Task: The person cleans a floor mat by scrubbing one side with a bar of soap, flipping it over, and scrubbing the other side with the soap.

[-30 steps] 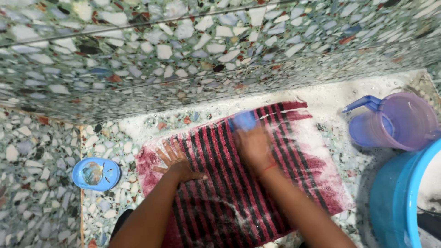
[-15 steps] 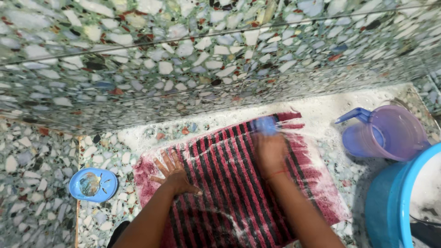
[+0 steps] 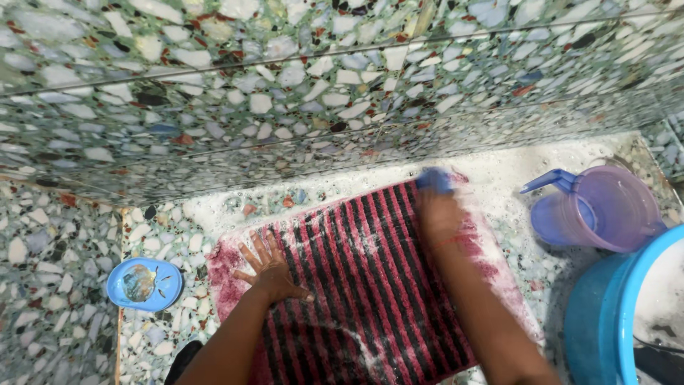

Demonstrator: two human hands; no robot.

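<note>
Towel [image 3: 356, 278] lay flat on floor [image 3: 57, 285], wall [image 3: 320, 93] behind; soap dish [image 3: 144, 284] to its left; jug [image 3: 605, 207] and tub [image 3: 620, 314] to its right.

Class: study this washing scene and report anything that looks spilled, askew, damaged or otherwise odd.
White soapy foam is spread across the speckled terrazzo floor beyond the red-and-black striped cloth. The translucent purple plastic jug looks tipped, its mouth facing the camera. The cloth's red edges look blotchy under suds.

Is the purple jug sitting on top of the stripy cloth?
No, the purple jug stands on the wet floor, to the right of the stripy cloth and apart from it.
</note>
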